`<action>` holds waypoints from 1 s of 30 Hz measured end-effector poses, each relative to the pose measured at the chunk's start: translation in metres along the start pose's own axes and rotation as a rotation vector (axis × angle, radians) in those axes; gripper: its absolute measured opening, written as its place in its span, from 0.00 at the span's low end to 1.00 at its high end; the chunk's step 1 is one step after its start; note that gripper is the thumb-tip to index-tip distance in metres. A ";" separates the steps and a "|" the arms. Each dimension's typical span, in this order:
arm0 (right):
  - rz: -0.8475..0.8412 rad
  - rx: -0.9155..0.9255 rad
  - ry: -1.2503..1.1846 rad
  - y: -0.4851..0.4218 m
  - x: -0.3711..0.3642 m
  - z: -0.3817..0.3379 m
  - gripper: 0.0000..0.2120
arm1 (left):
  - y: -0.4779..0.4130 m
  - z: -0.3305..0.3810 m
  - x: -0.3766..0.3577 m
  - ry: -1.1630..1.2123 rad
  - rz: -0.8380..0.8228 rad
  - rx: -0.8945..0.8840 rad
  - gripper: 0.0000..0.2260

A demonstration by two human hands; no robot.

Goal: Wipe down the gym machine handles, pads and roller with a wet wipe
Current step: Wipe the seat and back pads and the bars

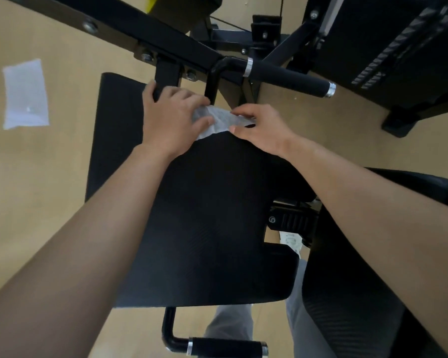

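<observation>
- We hold the wet wipe (pixel 219 120) between both hands: our left hand (pixel 173 120) pinches one end and our right hand (pixel 259 127) the other.
- It lies over the far edge of the black pad (pixel 204 215).
- A foam-gripped handle (pixel 287 78) sits just beyond that edge.

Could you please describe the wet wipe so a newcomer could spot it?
Find the big black pad. At its far edge, the left hand and right hand hold the wet wipe. It is crumpled, unlike the flat white sheet on the floor.
</observation>
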State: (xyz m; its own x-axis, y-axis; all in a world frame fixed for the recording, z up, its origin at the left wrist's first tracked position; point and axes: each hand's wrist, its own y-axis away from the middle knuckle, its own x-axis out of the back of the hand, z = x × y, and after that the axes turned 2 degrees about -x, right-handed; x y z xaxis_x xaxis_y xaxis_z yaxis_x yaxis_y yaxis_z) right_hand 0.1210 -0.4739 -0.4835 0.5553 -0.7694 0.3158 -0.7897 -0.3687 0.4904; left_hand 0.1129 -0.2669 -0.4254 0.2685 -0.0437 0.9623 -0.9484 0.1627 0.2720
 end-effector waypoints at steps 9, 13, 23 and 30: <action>-0.054 0.130 0.060 -0.028 -0.031 -0.051 0.28 | 0.024 -0.036 0.008 -0.022 0.162 0.339 0.17; -0.088 0.172 0.095 -0.036 -0.038 -0.066 0.31 | 0.035 -0.040 0.008 0.037 0.231 0.490 0.19; -0.101 0.120 -0.115 -0.031 -0.023 -0.066 0.31 | 0.015 -0.016 0.003 0.122 0.183 0.195 0.19; 0.052 0.140 -0.070 -0.022 -0.031 -0.048 0.28 | -0.004 -0.025 -0.001 -0.025 0.131 0.316 0.23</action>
State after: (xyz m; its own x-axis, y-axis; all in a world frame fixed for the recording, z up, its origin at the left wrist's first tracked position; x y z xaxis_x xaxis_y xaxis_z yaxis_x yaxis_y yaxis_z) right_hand 0.1336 -0.4167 -0.4646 0.4973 -0.8217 0.2783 -0.8481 -0.3928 0.3556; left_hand 0.1203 -0.2432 -0.4272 0.1407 -0.0679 0.9877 -0.9809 -0.1447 0.1298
